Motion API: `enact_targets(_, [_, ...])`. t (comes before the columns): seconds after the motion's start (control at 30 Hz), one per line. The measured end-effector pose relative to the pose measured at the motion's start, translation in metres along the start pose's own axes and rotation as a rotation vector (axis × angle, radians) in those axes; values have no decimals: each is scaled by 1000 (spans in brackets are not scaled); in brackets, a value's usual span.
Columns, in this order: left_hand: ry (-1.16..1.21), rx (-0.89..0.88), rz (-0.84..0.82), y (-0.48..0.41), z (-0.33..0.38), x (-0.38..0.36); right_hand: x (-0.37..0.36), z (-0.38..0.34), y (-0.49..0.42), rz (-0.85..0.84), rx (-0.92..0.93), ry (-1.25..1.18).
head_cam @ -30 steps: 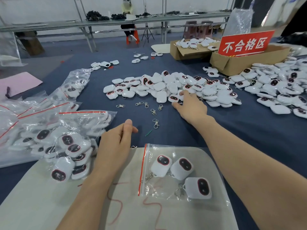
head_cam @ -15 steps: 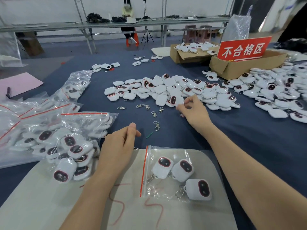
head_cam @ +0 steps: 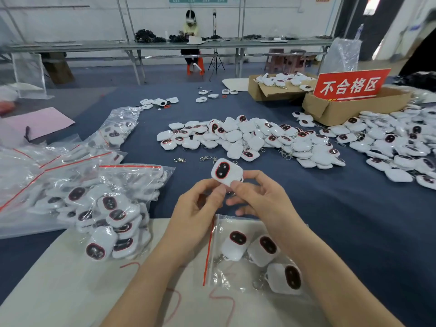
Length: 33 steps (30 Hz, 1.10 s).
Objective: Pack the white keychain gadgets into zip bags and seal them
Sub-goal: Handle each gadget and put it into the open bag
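Fingers of both hands pinch one glossy, rounded white gadget above the blue cloth.

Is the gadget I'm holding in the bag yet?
Out. The left hand and right hand pinch the gadget clear of the zip bag.

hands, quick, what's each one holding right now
Left hand: pinches the white keychain gadget at its lower edge.
Right hand: pinches the same gadget from the right side.

A white gadget, dark oval face up, is held just beyond the flat zip bag containing three gadgets.
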<state>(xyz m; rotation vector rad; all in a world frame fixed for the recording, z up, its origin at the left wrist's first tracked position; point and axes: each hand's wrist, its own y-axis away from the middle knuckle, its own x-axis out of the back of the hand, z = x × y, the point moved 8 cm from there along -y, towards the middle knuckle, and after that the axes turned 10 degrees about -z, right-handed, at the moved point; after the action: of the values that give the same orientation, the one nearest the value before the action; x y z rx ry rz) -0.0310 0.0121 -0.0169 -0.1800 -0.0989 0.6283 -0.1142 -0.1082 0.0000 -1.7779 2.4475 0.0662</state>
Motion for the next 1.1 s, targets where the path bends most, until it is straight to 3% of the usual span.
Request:
enact_targets(0.53, [40, 53, 114, 0, -9, 4, -8, 19, 4, -16, -154, 51])
enact_targets(0.7, [-32, 58, 82, 0, -7, 0, 2, 8, 3, 17, -18, 97])
enact_targets(0.83, [-134, 44, 57, 1, -5, -1, 3, 9, 1, -1, -9, 94])
enact_targets(1.1, [-7, 63, 75, 2, -4, -1, -1, 14, 0, -75, -31, 99])
